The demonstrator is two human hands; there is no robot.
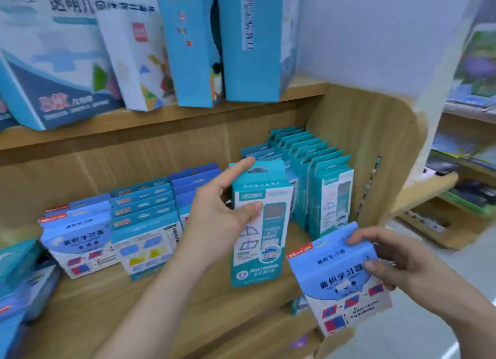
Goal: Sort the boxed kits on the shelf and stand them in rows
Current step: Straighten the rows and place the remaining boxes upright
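Head view is showing me mid-sort, with both hands loaded. Well to the left of my left hand, rows of flat blue-and-white cardboard kit boxes (112, 230) are standing on the pale wooden shelf board (107, 318). My left hand (214, 213) is gripping a tall teal-and-white cardboard kit box (257, 251), thumb pressing its front and index finger stretching over its top. The box is upright, but I cannot tell whether its foot is touching the board. Just behind and right of that grip, a row of matching teal boxes (316, 176) is standing front to back. My right hand (402, 262) is pinching a blue-and-white kit box with a red corner label (341, 286) near its top, holding it tilted out in front of the shelf edge. I judge the next move is sliding the teal box back to the front of its row, then carrying the blue one across to the left-hand rows.
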